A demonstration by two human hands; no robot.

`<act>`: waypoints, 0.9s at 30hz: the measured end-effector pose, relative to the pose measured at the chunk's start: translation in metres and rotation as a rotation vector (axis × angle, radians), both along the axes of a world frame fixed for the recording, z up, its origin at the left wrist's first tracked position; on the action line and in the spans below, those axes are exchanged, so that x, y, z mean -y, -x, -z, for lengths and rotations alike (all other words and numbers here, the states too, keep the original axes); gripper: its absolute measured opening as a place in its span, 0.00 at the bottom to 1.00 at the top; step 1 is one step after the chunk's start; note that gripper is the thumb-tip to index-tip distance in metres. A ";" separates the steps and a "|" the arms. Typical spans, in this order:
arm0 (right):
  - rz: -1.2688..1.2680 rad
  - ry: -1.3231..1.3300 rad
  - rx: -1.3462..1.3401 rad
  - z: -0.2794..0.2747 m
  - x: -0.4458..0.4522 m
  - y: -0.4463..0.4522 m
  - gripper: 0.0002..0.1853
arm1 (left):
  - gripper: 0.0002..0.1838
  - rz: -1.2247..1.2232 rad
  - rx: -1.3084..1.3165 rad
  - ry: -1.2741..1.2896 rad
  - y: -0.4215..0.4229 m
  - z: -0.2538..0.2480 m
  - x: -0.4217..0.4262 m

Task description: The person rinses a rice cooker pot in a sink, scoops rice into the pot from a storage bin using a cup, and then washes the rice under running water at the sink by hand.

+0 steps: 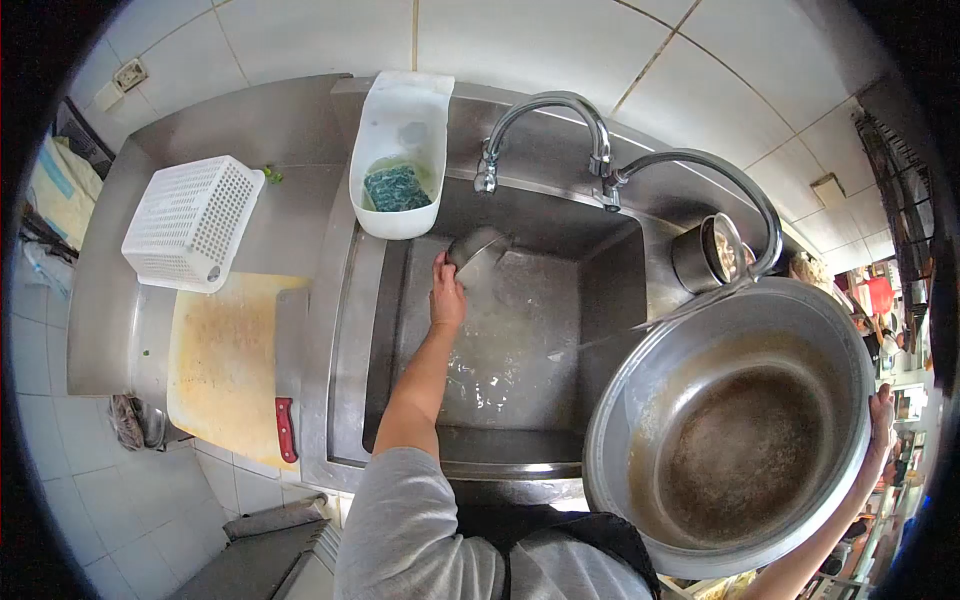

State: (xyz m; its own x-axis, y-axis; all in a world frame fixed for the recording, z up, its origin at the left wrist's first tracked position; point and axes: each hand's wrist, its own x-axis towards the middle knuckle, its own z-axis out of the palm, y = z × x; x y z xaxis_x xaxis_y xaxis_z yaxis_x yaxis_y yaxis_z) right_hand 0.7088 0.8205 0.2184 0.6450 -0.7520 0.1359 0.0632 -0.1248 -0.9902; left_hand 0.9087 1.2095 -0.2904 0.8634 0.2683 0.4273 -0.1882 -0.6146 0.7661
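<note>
My left hand reaches into the sink and grips a small metal bowl, tilted near the back left of the sink. Part of that bowl is smeared by motion. Cloudy water lies on the sink's floor below it. At the right, my right hand grips the outer rim of a large metal basin, with most of its fingers hidden. The basin is tipped with its opening facing me, its left side over the sink's right front edge. A brown stain covers its bottom and part of its wall.
Two curved taps rise behind the sink. A white plastic container with a green scouring pad stands back left. Further left are a white basket, a cutting board and a red-handled knife. Metal pots stand back right.
</note>
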 end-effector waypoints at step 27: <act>-0.186 0.081 0.103 -0.008 -0.050 -0.011 0.13 | 0.11 1.026 -0.963 0.952 0.013 -0.230 0.248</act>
